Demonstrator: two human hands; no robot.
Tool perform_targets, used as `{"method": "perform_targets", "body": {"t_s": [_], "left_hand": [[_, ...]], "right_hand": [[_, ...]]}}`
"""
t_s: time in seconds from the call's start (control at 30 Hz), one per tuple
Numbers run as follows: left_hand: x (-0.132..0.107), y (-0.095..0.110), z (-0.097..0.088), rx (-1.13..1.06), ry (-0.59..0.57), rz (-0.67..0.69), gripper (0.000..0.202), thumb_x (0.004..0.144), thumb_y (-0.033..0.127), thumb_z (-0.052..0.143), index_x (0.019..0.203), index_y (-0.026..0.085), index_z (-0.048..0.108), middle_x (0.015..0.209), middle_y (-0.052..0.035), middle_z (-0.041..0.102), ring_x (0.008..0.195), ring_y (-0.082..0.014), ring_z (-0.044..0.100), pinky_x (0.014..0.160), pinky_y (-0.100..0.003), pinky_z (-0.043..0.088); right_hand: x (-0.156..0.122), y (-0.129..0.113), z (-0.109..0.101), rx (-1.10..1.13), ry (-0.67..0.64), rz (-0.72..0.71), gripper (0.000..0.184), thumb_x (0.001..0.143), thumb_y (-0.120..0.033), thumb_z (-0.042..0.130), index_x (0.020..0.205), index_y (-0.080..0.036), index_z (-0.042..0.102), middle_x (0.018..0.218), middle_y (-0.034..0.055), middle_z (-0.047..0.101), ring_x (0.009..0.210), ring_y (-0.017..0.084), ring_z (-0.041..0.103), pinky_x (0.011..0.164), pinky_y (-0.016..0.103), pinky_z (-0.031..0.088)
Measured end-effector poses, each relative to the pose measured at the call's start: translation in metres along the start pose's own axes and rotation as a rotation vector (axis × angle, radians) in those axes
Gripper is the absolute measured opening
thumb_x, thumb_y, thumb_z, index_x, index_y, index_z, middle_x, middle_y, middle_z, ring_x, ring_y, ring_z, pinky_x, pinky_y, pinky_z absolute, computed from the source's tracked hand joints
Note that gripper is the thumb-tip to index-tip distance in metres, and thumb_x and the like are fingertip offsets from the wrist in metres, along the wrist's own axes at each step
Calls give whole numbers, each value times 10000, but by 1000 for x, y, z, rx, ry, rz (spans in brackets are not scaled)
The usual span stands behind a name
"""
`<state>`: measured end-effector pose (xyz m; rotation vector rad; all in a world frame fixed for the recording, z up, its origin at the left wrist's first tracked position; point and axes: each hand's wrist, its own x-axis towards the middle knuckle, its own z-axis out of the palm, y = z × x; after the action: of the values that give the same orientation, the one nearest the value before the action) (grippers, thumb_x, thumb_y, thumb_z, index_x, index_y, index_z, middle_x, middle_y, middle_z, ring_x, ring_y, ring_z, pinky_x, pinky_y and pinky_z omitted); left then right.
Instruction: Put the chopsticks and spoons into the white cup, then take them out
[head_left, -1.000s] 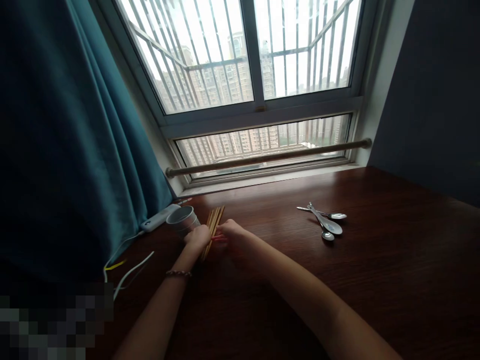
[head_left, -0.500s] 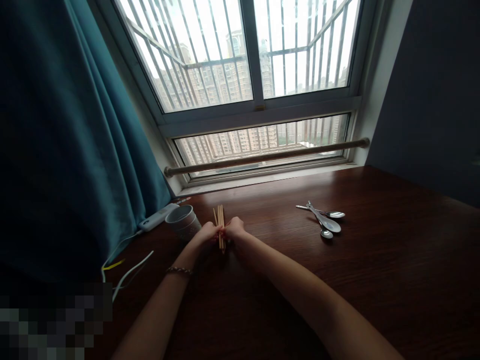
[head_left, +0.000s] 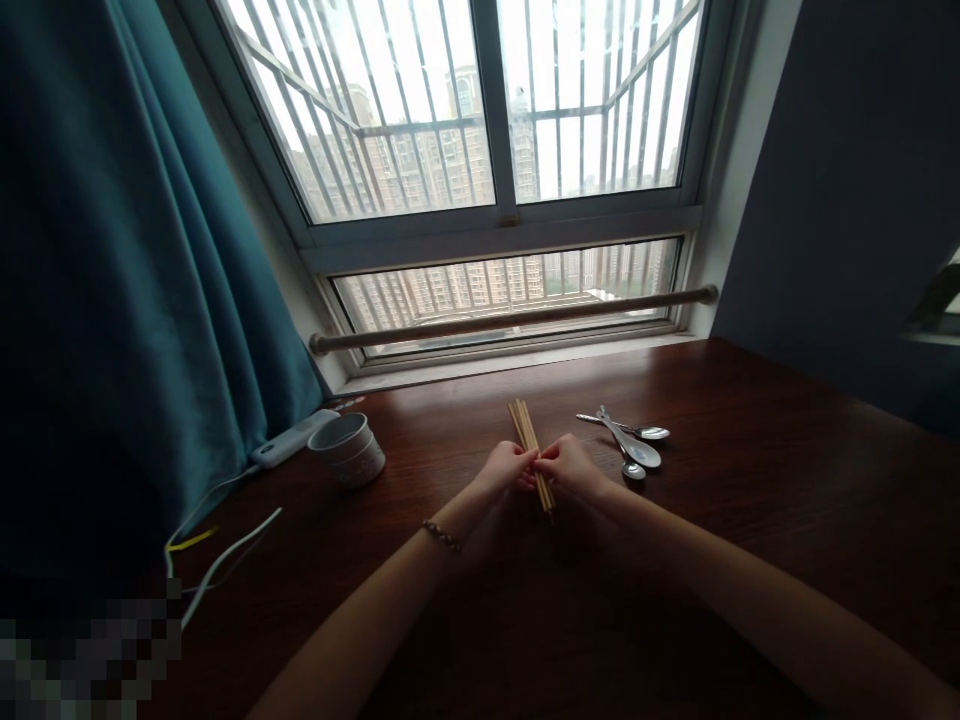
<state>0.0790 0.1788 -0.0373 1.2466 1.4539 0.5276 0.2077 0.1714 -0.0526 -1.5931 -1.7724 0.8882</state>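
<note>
A bundle of several light wooden chopsticks is held over the middle of the table, tilted with its far end to the left. My left hand, with a beaded bracelet on the wrist, is closed around the bundle from the left. From the other side my right hand pinches the same bundle, its fingertips close to the left hand's. To the right of my hands lie a white spoon and two metal spoons, one of them a small spoon, crossing or touching one another. A grey cup stands upright to the left.
The brown wooden table reaches to a barred window. By the blue curtain on the left lie a white power strip, a white cable and a yellow strip. A horizontal rail crosses the window.
Both hands have moved right with the chopsticks, away from the cup and nearer the spoons. The bundle now leans more to the left at its far end. The view has shifted slightly.
</note>
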Motion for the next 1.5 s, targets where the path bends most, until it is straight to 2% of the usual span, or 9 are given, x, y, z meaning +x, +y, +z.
{"method": "perform_targets", "body": {"t_s": [0.2,0.57,0.87,1.0,1.13,1.2,1.27,1.37,1.5], "left_hand": [[11,6,24,105,-85,-44,240,881,299,483,989,94,549,866,-44,594,698,-103,585,609,-255,510],[34,7,17,406,-168,-114,264,879,331,481,958,91,559,832,-40,600,680,-102,588,604,-259,511],[25,-8,12,513,-77,117,291,884,360,466,853,91,572,694,0,585,555,-69,554,526,-217,484],[5,-10,-8,492,182,377,260,870,341,495,847,94,570,702,1,580,569,-74,551,542,-225,483],[-19,-14,-58,404,708,696,276,893,337,432,1048,116,487,975,-66,568,859,-148,572,781,-347,479],[-26,-23,-89,360,989,791,433,859,344,471,1200,116,335,1242,-144,414,1130,-210,444,966,-415,365],[-27,-38,-117,345,1205,831,666,788,369,562,1263,73,202,1360,-216,226,1293,-279,230,1059,-474,210],[-23,-64,-145,383,1376,835,817,692,375,663,1270,34,196,1377,-254,156,1319,-334,138,1075,-523,101],[-13,-88,-166,437,1459,793,955,614,389,728,1287,0,175,1388,-278,117,1317,-381,98,1066,-554,85]], "right_hand": [[-4,23,-14,-115,-16,18,203,711,-269,603,688,-96,708,583,66,648,529,111,536,465,204,299],[-12,17,-22,-253,8,-38,202,688,-296,628,669,-108,698,607,88,647,585,138,580,455,208,280],[-13,23,-19,-339,55,-57,284,709,-400,614,659,-125,669,632,87,646,592,157,588,478,233,283],[-14,23,-21,-378,80,-68,320,709,-457,611,640,-147,654,654,81,648,608,169,589,489,243,285],[-15,21,-25,-414,106,-87,403,745,-531,545,606,-164,635,618,72,632,572,169,574,487,256,266],[-16,19,-26,-435,142,-96,422,762,-542,518,601,-168,628,647,76,640,614,187,582,492,266,247],[-18,16,-27,-445,171,-107,417,774,-545,502,625,-180,636,680,70,649,651,200,588,495,271,234],[-21,13,-27,-430,176,-134,392,785,-543,490,671,-206,656,688,41,656,656,194,592,495,267,244],[-24,12,-23,-399,188,-166,368,792,-524,494,713,-209,669,716,34,667,674,193,605,505,267,272]]}}
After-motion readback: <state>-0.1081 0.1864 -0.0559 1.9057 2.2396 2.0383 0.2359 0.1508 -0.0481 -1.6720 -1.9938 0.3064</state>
